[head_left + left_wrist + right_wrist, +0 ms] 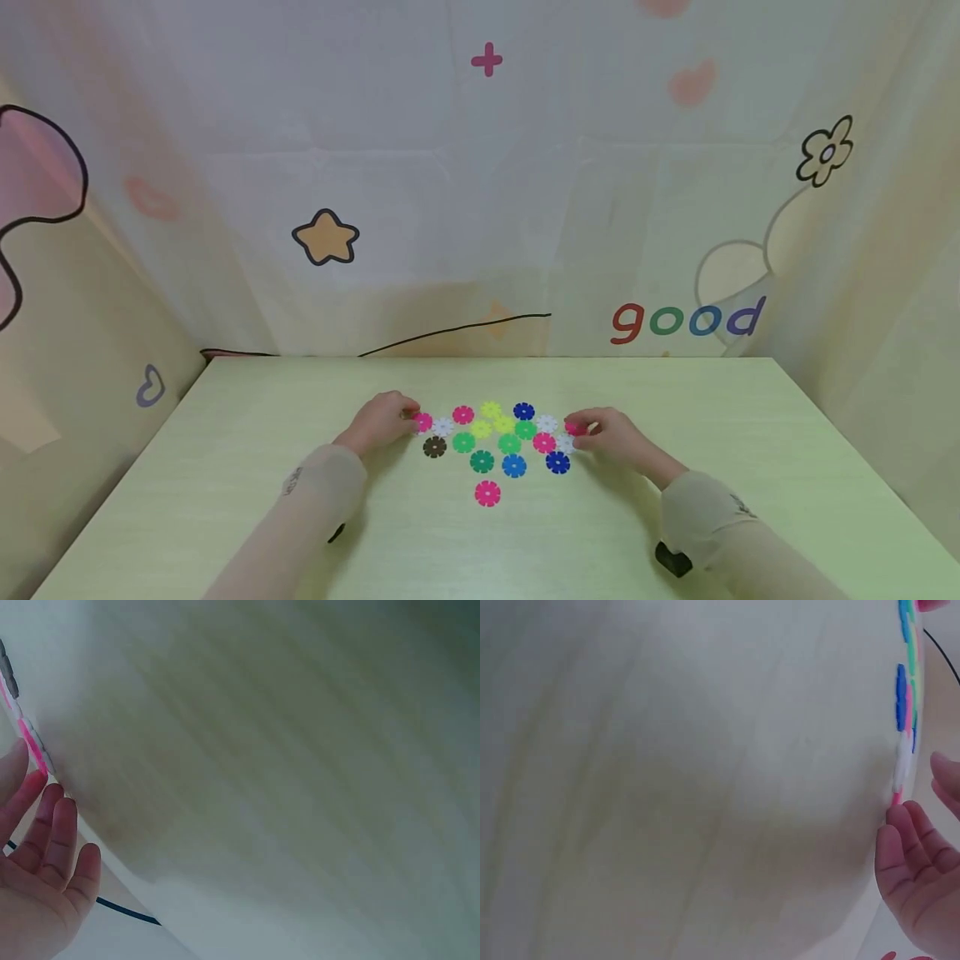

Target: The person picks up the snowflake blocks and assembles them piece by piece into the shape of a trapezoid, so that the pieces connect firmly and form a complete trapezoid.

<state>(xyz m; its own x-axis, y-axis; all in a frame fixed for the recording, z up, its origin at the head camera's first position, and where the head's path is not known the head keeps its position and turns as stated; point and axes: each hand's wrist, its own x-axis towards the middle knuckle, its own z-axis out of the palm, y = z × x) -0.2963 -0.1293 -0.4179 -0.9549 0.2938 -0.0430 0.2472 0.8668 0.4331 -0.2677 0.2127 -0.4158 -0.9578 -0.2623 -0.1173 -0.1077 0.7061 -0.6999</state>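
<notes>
A loose cluster of notched plastic snowflake discs lies on the table. In the head view, my left hand (386,419) is at the cluster's left end, its thumb and index finger pinching a pink snowflake disc (424,422). The left wrist view shows the pinched edge of that pink disc (32,746), the other fingers spread below. At the right end, my right hand (609,432) rests its bent fingers over another pink disc (575,428). In the right wrist view, loosely curved fingertips meet a pink edge (896,798), and the thumb (945,766) stands off from it. White discs (547,424) lie beside it.
Between the hands lie several yellow, green and blue discs, a brown disc (435,447) and, nearest me, a separate pink disc (487,493). The pale table (480,550) ends at a printed curtain (480,208) behind and at the sides. Black straps (673,559) hang under the wrists.
</notes>
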